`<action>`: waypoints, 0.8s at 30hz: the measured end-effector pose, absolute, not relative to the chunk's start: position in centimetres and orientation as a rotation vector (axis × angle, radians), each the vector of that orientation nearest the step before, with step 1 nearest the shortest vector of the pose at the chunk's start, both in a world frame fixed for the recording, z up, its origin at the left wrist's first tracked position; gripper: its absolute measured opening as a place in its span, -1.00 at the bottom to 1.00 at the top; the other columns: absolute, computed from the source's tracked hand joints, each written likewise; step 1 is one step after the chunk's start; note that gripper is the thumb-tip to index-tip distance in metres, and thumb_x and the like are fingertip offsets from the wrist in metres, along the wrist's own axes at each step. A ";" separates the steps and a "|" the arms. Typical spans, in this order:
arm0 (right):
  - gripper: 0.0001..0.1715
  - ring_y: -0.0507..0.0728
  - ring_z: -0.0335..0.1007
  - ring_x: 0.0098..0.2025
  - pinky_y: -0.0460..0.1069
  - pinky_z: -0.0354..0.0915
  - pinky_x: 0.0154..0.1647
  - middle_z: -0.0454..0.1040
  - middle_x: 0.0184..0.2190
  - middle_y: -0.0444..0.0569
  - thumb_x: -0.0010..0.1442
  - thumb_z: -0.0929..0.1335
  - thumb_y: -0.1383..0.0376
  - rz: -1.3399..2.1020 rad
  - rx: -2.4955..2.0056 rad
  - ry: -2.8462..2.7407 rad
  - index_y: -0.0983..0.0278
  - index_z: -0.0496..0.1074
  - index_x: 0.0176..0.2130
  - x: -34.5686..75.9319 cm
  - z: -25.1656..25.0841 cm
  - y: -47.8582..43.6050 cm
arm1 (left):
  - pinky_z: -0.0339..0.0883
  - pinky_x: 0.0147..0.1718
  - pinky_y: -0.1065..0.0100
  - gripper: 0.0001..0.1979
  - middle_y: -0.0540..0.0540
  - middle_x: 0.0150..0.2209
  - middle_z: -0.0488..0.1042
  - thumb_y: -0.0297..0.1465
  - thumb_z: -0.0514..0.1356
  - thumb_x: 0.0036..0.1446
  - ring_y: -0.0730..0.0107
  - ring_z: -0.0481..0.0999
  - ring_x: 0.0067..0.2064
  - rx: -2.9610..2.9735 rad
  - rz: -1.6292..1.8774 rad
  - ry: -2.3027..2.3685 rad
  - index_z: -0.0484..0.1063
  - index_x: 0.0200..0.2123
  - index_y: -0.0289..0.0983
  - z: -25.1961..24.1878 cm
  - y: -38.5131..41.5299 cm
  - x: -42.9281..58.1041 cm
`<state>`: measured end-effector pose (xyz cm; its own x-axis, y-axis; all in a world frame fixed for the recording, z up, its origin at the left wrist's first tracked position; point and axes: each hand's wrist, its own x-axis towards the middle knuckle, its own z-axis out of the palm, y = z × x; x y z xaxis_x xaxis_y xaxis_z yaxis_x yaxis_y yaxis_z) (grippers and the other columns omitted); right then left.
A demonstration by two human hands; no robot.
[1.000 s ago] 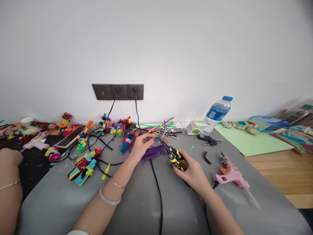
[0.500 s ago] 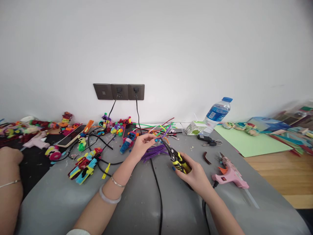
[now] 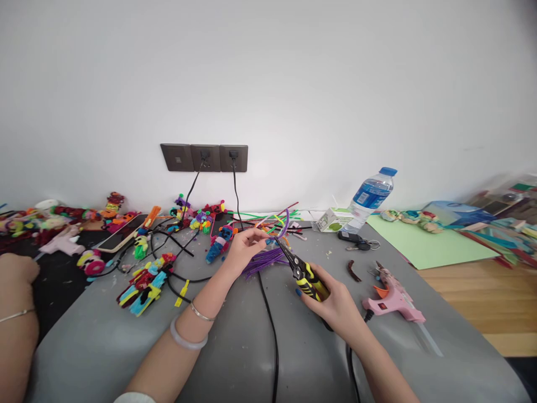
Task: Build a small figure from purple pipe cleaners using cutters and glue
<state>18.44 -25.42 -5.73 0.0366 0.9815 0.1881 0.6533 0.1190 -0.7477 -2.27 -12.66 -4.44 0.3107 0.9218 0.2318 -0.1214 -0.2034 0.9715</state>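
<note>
Above the bench (image 3: 239, 352), a curved purple stem (image 3: 287, 224) is pinched by the fingertips of the left hand (image 3: 246, 249), beside the nose of pliers (image 3: 298, 267) gripped in the curled right hand (image 3: 334, 296).

Left nail (image 3: 267, 241): glossy blue, at the very tip of your left hand's (image 3: 247, 251) grip.
Right nail (image 3: 298, 292): matching blue, on your right hand (image 3: 333, 302), beside its grip.
Bracelet (image 3: 203, 314): slim, silver, around your left wrist behind the grip.
Bangle (image 3: 187, 338): thicker, smooth, pale lilac, farther back.
White edge (image 3: 135, 398): rearmost; sleeve or band, unclear.
</note>
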 end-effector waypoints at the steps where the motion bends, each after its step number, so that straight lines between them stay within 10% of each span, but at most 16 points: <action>1: -0.47 0.21 0.55 -0.15 -0.04 0.42 -0.18 0.58 -0.14 0.03 0.05 0.35 0.27 0.588 -1.607 -1.689 0.29 0.36 0.05 18.5 -5.8 -25.4 | 0.36 -0.34 0.39 -0.80 -0.08 -0.37 0.50 -0.30 0.32 -0.05 0.38 0.45 -0.33 1.435 1.152 0.781 0.53 -0.37 -0.29 -4.5 -12.7 -2.3; 24: -0.46 0.19 0.55 -0.17 -0.10 0.40 -0.23 0.58 -0.13 0.05 0.05 0.35 0.27 0.650 -1.587 -1.672 0.33 0.36 0.05 18.7 -5.5 -26.1 | 0.29 -0.35 0.43 -0.81 -0.07 -0.37 0.49 -0.29 0.31 0.01 0.42 0.42 -0.34 1.493 1.163 0.683 0.53 -0.36 -0.31 -5.0 -12.6 -2.3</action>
